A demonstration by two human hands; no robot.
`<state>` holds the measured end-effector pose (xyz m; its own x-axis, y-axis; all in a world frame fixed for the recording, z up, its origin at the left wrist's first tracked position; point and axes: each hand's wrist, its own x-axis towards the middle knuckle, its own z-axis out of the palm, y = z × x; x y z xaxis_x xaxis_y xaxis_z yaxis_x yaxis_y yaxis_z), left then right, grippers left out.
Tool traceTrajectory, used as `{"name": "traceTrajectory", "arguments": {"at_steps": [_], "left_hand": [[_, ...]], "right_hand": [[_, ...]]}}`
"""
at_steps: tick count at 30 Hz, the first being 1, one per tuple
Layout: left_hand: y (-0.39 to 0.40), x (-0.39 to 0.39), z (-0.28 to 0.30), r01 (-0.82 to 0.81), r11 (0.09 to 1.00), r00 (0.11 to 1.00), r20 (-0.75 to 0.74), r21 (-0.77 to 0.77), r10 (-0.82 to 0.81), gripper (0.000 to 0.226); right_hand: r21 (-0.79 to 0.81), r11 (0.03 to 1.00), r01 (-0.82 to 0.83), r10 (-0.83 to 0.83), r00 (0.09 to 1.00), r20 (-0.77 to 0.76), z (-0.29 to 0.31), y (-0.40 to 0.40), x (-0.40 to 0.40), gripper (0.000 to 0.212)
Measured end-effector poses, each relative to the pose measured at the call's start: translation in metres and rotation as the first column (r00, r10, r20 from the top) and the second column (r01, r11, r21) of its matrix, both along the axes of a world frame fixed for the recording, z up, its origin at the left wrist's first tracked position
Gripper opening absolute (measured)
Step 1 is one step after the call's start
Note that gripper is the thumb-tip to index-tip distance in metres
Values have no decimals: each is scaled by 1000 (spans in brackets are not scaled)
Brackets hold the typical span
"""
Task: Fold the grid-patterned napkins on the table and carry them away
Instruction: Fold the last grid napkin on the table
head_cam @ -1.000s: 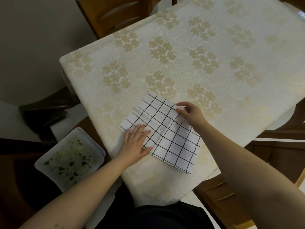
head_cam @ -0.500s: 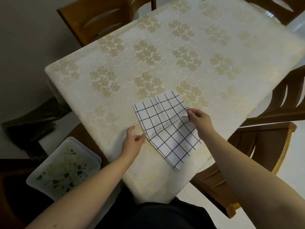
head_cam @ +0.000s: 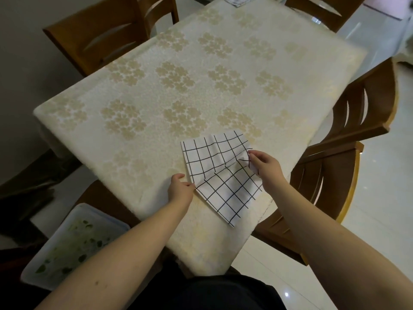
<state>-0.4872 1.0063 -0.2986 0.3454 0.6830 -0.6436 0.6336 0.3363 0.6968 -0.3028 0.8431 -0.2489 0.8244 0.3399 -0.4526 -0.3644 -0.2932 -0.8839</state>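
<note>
Nearest, a plastic tub [head_cam: 73,242] with green scraps sits low on the left beside the worktop [head_cam: 156,90]. On the worktop's near right corner lies a grid-patterned napkin [head_cam: 221,173], partly folded, one point hanging past the edge. The left hand [head_cam: 180,190] pinches its left edge, fingers [head_cam: 186,185] curled on the cloth. The right hand [head_cam: 266,167] grasps the lifted right corner between thumb and fingers. Wooden chairs [head_cam: 348,139] stand around. At the far edge another grid-patterned cloth [head_cam: 239,0] just shows
</note>
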Motion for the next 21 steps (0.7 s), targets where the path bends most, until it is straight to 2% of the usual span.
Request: {"name": "traceTrajectory", "arguments": {"at_steps": [4, 8, 10, 15, 17, 19, 21], "left_hand": [[19, -10, 9, -36, 994, 987, 152, -101, 51, 39], [48, -20, 25, 1, 962, 945, 314, -272, 88, 34], [60, -20, 39, 25, 957, 933, 351, -288, 81, 30], [89, -15, 68, 65, 988, 934, 356, -139, -12, 14], [99, -15, 85, 165, 986, 929, 337, 1, -155, 19], [107, -18, 101, 297, 940, 904, 269, 166, -333, 24], [113, -19, 110, 410, 843, 855, 174, 349, -488, 27]], "right_hand": [[-10, 1000, 14, -14, 999, 30, 4, -7, -1, 19], [-27, 1000, -12, 14, 998, 64, 9, -8, -3, 16], [-35, 999, -30, 33, 996, 83, 11, -4, -6, 14], [-89, 985, -147, 163, 966, 202, 28, 7, -14, 22], [-184, 960, -211, 259, 921, 292, 34, 11, -16, 25], [-272, 931, -242, 331, 875, 353, 39, 14, -17, 27], [-316, 919, -234, 355, 841, 409, 45, 18, -19, 26]]}}
